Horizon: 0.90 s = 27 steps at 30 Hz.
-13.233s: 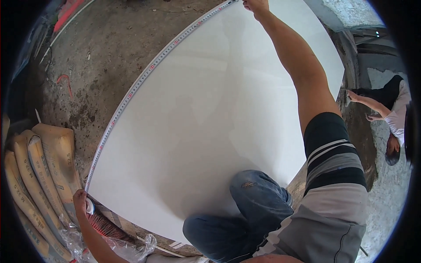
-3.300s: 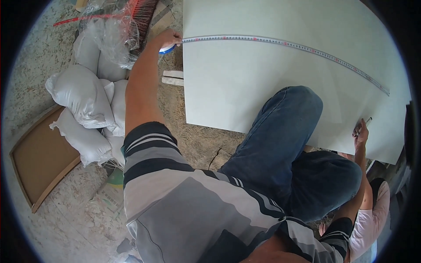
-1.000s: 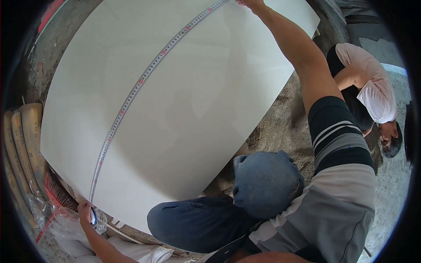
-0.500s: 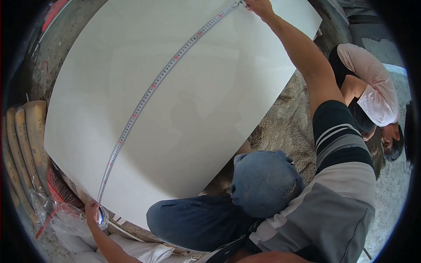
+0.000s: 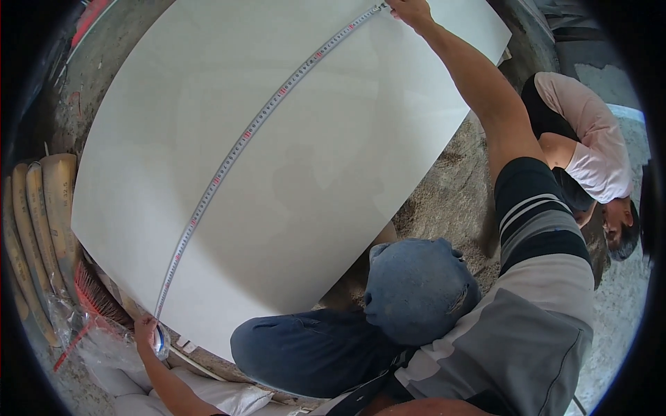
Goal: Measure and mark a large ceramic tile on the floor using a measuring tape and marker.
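A large glossy white board [image 5: 291, 173] lies under a metal tape measure [image 5: 247, 135], which stretches diagonally across it. My left hand [image 5: 146, 327] is closed on the tape's case [image 5: 159, 338] at the board's lower left edge. My right hand [image 5: 406, 14] grips the tape's far end at the top, fingers pinched at the silver tip. My bent knees [image 5: 416, 288] are at the board's lower right edge.
Tan sacks [image 5: 57, 208] stack at left, beside a red broom [image 5: 100, 301], clear plastic and white sacks [image 5: 208, 395]. A co-worker [image 5: 583, 145] crouches at right by gritty sand [image 5: 444, 194]. A grey wall edge stands beyond.
The tape ran along a board edge earlier; now it crosses the surface. Over the last second both hands and the tape have shifted a little to the right.
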Each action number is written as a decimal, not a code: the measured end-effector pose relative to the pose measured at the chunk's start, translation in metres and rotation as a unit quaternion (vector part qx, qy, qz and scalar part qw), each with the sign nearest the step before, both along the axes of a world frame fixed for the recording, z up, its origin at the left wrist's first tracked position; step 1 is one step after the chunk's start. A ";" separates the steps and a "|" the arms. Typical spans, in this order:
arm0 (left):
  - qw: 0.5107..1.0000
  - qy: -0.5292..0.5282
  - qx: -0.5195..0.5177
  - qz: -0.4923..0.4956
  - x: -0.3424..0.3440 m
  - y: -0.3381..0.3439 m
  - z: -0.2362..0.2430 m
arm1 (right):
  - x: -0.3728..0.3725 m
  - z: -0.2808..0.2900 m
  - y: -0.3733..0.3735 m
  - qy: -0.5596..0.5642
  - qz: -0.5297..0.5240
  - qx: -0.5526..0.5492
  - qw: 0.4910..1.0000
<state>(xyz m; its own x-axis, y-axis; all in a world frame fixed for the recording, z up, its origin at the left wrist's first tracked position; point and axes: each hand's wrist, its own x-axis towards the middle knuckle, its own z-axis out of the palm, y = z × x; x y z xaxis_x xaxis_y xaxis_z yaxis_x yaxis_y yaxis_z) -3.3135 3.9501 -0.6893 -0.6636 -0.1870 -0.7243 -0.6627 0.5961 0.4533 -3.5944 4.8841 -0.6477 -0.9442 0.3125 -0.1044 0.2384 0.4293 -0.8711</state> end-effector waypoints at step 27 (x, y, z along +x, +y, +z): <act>1.000 -0.007 0.001 0.025 0.005 -0.021 0.007 | -0.032 -0.034 -0.003 -0.138 -0.058 0.223 0.963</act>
<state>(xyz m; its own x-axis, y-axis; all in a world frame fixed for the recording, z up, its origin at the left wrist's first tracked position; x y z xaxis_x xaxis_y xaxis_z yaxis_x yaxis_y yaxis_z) -3.3086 3.9288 -0.6822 -0.6438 -0.2180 -0.7335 -0.6974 0.5617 0.4452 -3.6263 4.8813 -0.6812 -0.8563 0.4852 -0.1771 0.5026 0.7034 -0.5026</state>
